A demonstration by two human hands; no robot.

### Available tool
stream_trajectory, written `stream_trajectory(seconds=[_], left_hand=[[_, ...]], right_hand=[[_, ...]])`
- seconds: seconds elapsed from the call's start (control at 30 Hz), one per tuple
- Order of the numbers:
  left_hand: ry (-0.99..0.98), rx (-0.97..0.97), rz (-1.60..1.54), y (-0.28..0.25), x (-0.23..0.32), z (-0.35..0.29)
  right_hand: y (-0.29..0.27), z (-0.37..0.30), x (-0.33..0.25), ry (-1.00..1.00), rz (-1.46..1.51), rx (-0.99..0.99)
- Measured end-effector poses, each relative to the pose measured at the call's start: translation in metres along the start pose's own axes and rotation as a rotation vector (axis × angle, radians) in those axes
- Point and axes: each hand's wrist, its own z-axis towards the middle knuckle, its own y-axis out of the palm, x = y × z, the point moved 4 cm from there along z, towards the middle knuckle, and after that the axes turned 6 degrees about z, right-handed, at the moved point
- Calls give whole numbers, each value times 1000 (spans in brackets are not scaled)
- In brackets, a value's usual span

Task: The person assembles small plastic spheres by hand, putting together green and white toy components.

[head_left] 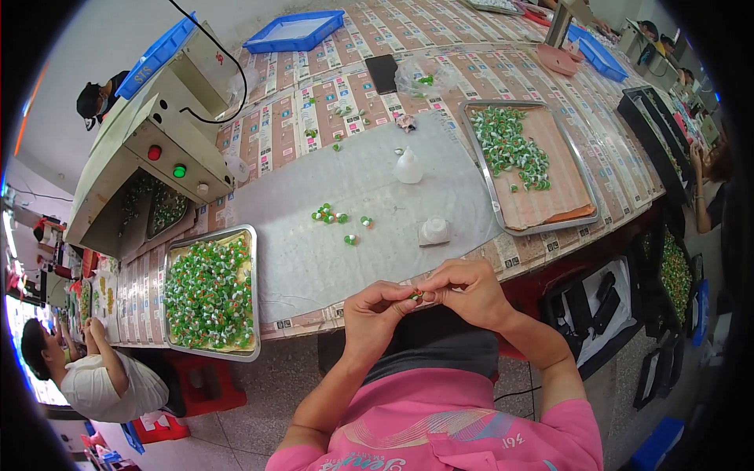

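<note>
Just past the table's near edge, my left hand [373, 315] and my right hand [470, 292] meet fingertip to fingertip. Both pinch a small green piece [416, 297], mostly covered by the fingers. A few similar green, white and red pieces [327, 213] lie in a loose cluster on the pale sheet [294, 263]. Beyond my right hand sits a small white round pot [435, 230] on a square base. Farther back, a white squeeze bottle [408, 167] with a pointed tip stands upright.
At left, a metal tray [255, 294] is filled with green pieces, below a beige machine [161, 149] with red and green buttons. Another metal tray [487, 177] at right holds green and white pieces. A dark phone [382, 74] and blue tray [293, 31] lie farther back. A person [110, 369] sits at left.
</note>
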Motion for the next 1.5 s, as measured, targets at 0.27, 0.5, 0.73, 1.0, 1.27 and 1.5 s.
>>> stream_trajectory(seconds=[0.27,0.5,0.73,1.0,1.27,1.5], left_hand=[[-14,-50,67,10,3,7],[121,341,450,-64,55,-10],[178,807,1206,-218,96,-55],[383,945,1578,-212,100,-63],[513,367,1162,-80,60,25],[413,195,1235,-65,26,55]], right_hand=[[-15,-2,-5,-2,-18,-38],[-77,20,-15,-303,-542,212],[-176,44,37,-154,-950,400],[-154,48,25,18,-804,309],[-92,18,0,65,-308,199],[-51,33,-20,-106,-419,91]])
